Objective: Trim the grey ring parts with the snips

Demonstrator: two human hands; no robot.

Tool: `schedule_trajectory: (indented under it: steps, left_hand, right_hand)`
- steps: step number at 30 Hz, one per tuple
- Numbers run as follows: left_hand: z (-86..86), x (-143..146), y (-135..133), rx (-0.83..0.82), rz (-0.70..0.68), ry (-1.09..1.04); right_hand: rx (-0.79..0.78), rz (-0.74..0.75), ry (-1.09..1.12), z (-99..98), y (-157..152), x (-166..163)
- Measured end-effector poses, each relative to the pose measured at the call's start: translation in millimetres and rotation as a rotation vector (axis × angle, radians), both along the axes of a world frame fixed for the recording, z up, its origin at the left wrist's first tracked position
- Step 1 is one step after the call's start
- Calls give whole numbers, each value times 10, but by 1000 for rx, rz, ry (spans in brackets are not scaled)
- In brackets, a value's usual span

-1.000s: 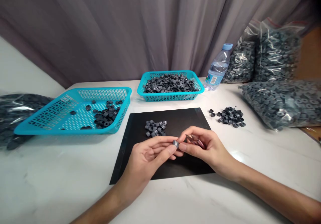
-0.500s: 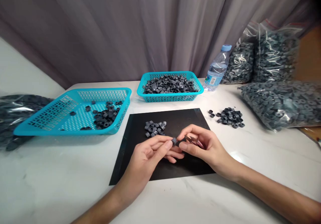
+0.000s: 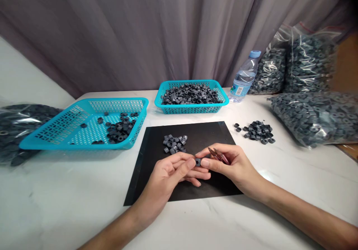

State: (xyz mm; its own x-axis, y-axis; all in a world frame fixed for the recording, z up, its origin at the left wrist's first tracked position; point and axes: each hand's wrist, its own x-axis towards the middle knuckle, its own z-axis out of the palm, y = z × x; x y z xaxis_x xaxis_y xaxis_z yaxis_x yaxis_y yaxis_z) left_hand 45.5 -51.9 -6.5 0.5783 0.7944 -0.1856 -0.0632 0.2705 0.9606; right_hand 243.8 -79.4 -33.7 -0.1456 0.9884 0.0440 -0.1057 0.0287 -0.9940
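A teal basket [image 3: 84, 125] sits left on the tabletop [image 3: 56, 197]. Over the black mat [image 3: 145, 168], the left hand [image 3: 170, 173] pinches a grey ring [image 3: 198, 162] between thumb and forefinger. The right hand [image 3: 232, 166] touches the ring with its fingertips, curled closed around a small reddish tool [image 3: 218, 155].

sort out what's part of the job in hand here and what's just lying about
In use: left hand, right hand, grey ring pinched between them, metal tool in the right hand, small ring pile, black mat.
Lying about: near basket, far basket, water bottle, bags of rings, loose pile beside the mat.
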Motion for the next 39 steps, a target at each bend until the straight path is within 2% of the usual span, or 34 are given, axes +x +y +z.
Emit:
schedule_trajectory:
  steps: [4,7,10,13,14,15,17,19,21,23,25,27,28,29,31,35,39]
  left_hand:
    - [4,-46,37,110,42,70]
    - [67,-129,108,311,163,154]
    - [226,-276,218,654,400,309]
    - [409,-526,397,1060,698,587]
    - [448,-630,473,1151,767,689]
    - [468,-740,553,1208,773,790]
    - [451,-948,710,1315,706,971]
    - [390,-1091,821,1362,716,1114]
    - [341,-1122,848,1387,760,1204]
    - [331,-1036,783,1457,764,1190]
    - [342,-870,654,1539,641,1099]
    - [328,-690,505,1608,360,1061]
    - [304,-613,437,1602,211,1072]
    - [268,-551,380,1571,133,1091]
    - [179,-473,305,1510,67,1117]
    - [34,-441,282,1368,79,1150]
    - [6,-451,315,1307,105,1135]
  right_hand:
    - [18,-76,-30,-2,-10,-8]
    - [6,-137,-78,-14,-6,-16]
    - [-22,-139,-145,-25,5,-31]
    - [-16,-117,-190,-34,12,-54]
    - [-12,-111,-201,-38,13,-61]
    - [-9,-108,-210,-42,14,-67]
    - [-4,-116,-228,-52,13,-76]
    - [8,-128,-240,-58,10,-80]
    - [21,-131,-247,-62,7,-81]
    - [23,-124,-252,-65,4,-82]
    - [17,-111,-255,-70,1,-85]
    - [10,-94,-259,-78,-2,-87]
    - [10,-88,-258,-83,-4,-87]
    - [11,-85,-259,-87,-6,-87]
    - [17,-84,-267,-94,-11,-88]
    - [25,-86,-297,-92,-23,-90]
    - [24,-75,-297,-75,-28,-93]
